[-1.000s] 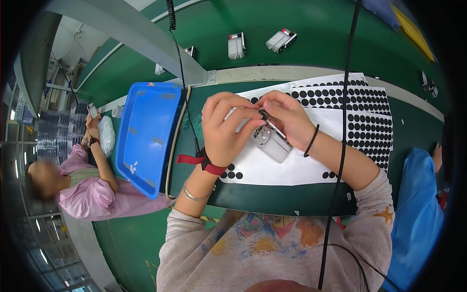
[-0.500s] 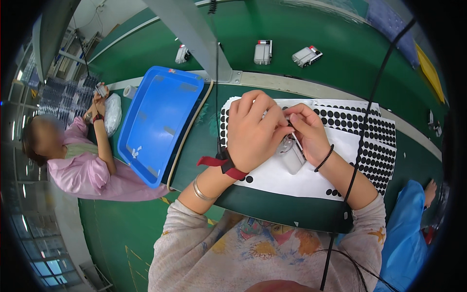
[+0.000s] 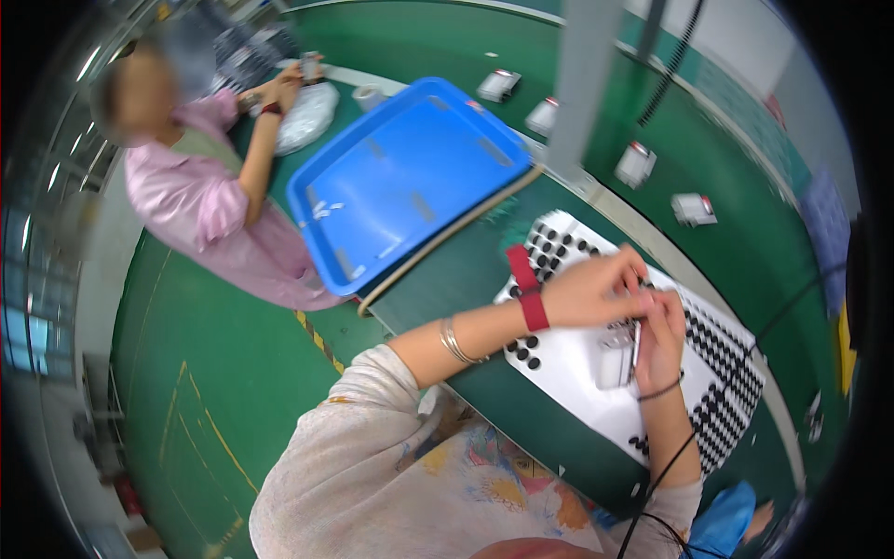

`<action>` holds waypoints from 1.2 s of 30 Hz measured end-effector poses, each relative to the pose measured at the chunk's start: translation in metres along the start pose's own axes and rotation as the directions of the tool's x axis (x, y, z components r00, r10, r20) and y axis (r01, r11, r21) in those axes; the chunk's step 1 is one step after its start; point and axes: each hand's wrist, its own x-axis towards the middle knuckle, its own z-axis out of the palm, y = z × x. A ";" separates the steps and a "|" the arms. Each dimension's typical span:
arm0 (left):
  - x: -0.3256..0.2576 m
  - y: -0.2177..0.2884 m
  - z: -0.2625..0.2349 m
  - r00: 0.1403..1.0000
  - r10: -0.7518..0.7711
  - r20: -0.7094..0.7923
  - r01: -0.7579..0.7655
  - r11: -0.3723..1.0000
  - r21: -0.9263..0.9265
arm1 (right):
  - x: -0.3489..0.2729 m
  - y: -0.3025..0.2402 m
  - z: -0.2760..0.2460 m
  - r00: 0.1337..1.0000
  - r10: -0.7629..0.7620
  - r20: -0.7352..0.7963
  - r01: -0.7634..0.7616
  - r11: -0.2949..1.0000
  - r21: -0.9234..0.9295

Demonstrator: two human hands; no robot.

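My right hand [image 3: 661, 340] is closed around one side of a small white and clear plastic device [image 3: 615, 361], which stands tilted over the sheets. Beside its top edge, my left hand [image 3: 596, 293] has thumb and fingertips pinched together, almost meeting the right fingertips. Whatever is in that pinch is too small and blurred to make out. Under both hands lie white sheets [image 3: 568, 377] bearing rows of black round stickers [image 3: 722, 349]. Some of the nearest sheet is bare of dots.
Left of the sheets sits a blue tray [image 3: 391, 186] with small white scraps. Behind a grey post [image 3: 582, 93], several similar devices [image 3: 636, 165] lie on a green surface. A co-worker in pink [image 3: 200, 196] handles a device at the far left. A blue-clothed person [image 3: 726, 524] shows at lower right.
My view has swung left and tilted, so the tray and co-worker stand nearer the middle. Both hands stay together at the device; the left fingers still pinch at its top.
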 end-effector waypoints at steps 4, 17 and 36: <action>-0.018 0.025 -0.003 0.999 0.005 0.043 -0.015 0.974 0.227 | -0.002 -0.002 0.002 0.998 -0.053 -0.045 0.054 0.998 0.016; -0.012 0.011 -0.001 0.982 -0.163 0.091 0.184 0.933 -0.311 | -0.004 -0.005 0.007 0.962 -0.270 0.023 0.271 0.957 -0.102; -0.018 0.033 -0.001 0.906 0.355 -0.231 -0.201 0.840 0.504 | -0.002 -0.011 0.018 0.905 -0.370 0.210 0.418 0.683 -0.599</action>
